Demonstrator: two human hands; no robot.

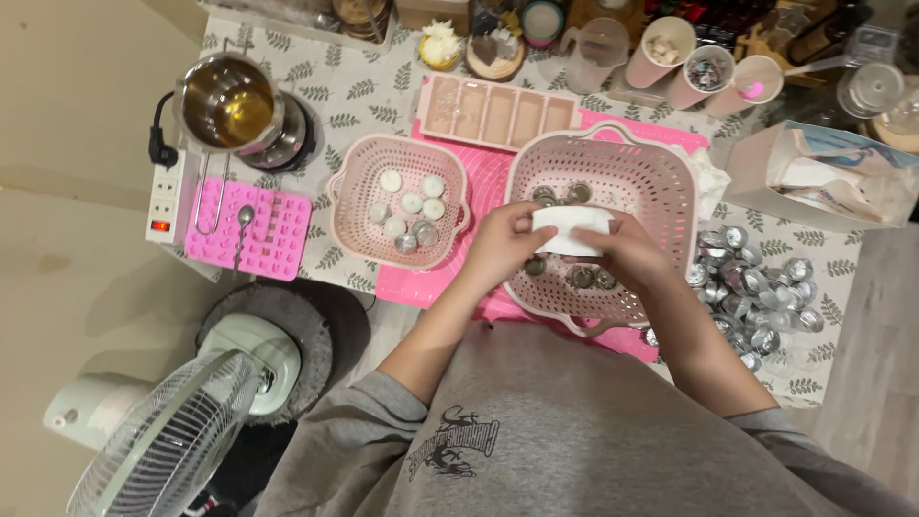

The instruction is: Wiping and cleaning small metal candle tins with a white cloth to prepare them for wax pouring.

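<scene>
Both my hands hold a white folded cloth or tissue [571, 228] over a large pink perforated basket [661, 172]. My left hand [500, 245] grips its left end and my right hand [627, 251] grips its right end. Several small metal tealight cups [580, 278] lie in the bottom of that basket, partly hidden by my hands. A smaller pink basket [356, 196] to the left contains several white wax tealights [412, 203] and a few metal cups.
A heap of empty metal cups [756, 287] lies at the right. A pot of melted wax [233, 103] sits on a hotplate at the left, near a power strip [164, 196], pink silicone mould [273, 230] and spoon. A fan [163, 440] stands on the floor.
</scene>
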